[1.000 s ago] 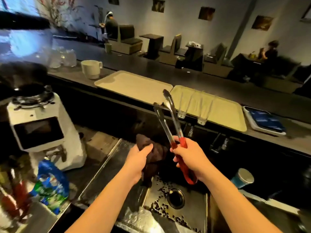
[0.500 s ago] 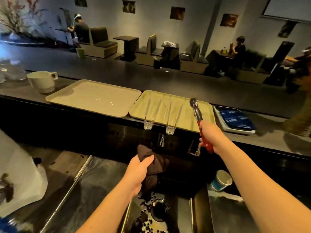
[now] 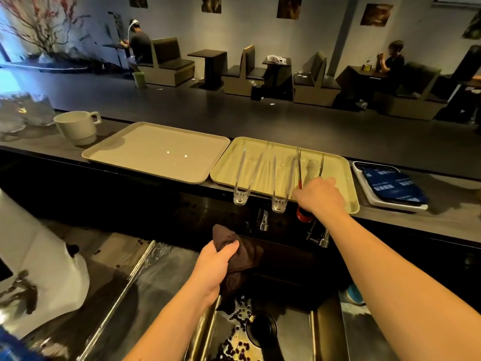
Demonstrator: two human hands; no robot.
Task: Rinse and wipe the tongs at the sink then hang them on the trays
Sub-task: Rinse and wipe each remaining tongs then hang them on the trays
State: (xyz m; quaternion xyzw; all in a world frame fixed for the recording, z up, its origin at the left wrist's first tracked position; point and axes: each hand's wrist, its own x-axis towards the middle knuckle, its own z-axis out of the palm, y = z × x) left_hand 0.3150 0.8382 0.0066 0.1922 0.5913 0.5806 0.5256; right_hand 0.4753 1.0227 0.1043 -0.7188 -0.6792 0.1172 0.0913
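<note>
The red-handled metal tongs (image 3: 299, 168) lie across the near edge of the right beige tray (image 3: 226, 165), arms spread on the tray and the red hinge end hanging over the counter's front. My right hand (image 3: 321, 198) rests over their middle, still gripping them. Two clear plastic tongs (image 3: 246, 175) hang on the same tray's edge to the left. My left hand (image 3: 216, 264) holds a dark brown cloth (image 3: 242, 259) above the steel sink (image 3: 325, 327). A second beige tray (image 3: 156, 151) lies to the left.
Dark coffee beans are scattered around the sink drain (image 3: 261, 329). Taps (image 3: 263, 220) stick out under the counter. A white mug (image 3: 76, 127) stands left of the trays, a white dish with blue packets (image 3: 390, 185) to the right, and a white grinder (image 3: 39, 259) at left.
My right hand has carried the tongs up from over the sink and set them down on the right tray's edge with arms spread. My left hand kept the cloth above the sink.
</note>
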